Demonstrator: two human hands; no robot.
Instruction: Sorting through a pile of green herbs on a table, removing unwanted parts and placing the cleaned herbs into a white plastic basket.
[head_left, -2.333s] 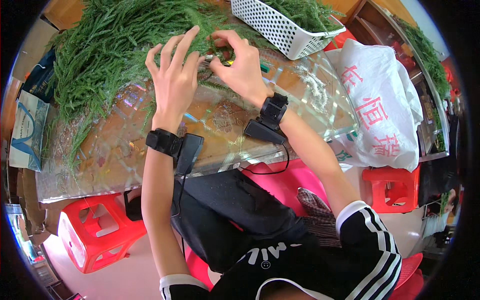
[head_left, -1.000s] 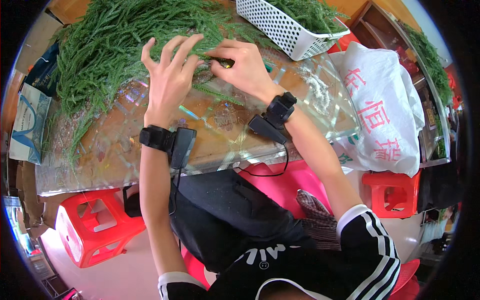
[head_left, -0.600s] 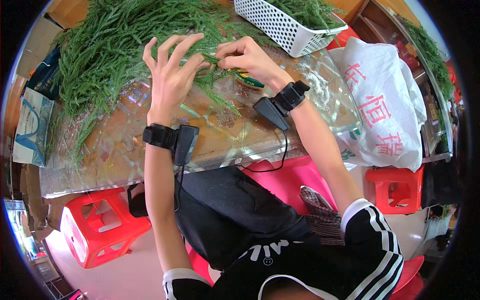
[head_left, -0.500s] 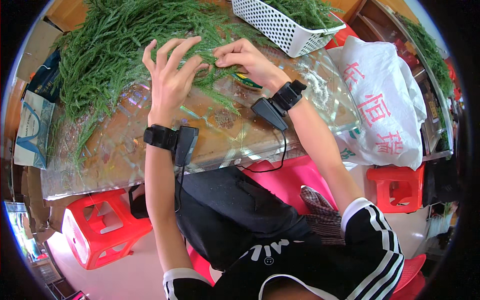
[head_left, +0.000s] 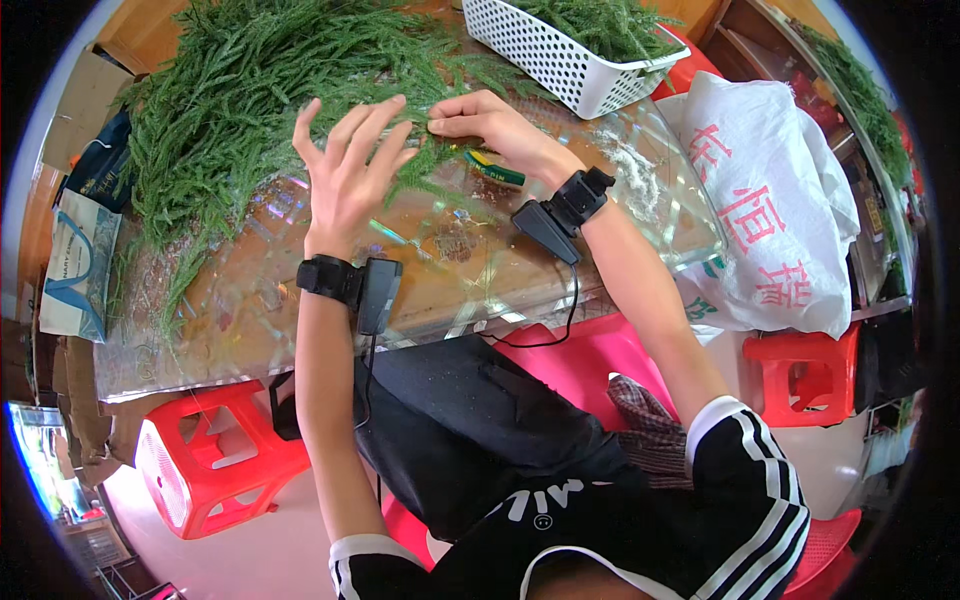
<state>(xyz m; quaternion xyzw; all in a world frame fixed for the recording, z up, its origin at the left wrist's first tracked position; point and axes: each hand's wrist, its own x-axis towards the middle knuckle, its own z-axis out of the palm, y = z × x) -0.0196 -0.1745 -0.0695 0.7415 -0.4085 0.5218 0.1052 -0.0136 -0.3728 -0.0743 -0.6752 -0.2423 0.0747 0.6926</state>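
Black shirt. On shirt front: white lettering, small white smiling-face outline. Around shirt's neck opening: white band. Shirt's right sleeve: white lengthwise stripes, white cuff; left sleeve: white cuff too. Forward of shirt: dark trousers, pale specks. Farther from shirt, at wrists: black straps, black boxes, thin black cables.

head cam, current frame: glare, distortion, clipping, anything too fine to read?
Head view: white and rainbow glints streak the clear table cover, whose front edge bows with the fisheye; head view: black vignette in the corners, blown-out patch at the lower left rim; head view: detail at the right hand's fingertips is too small to read.
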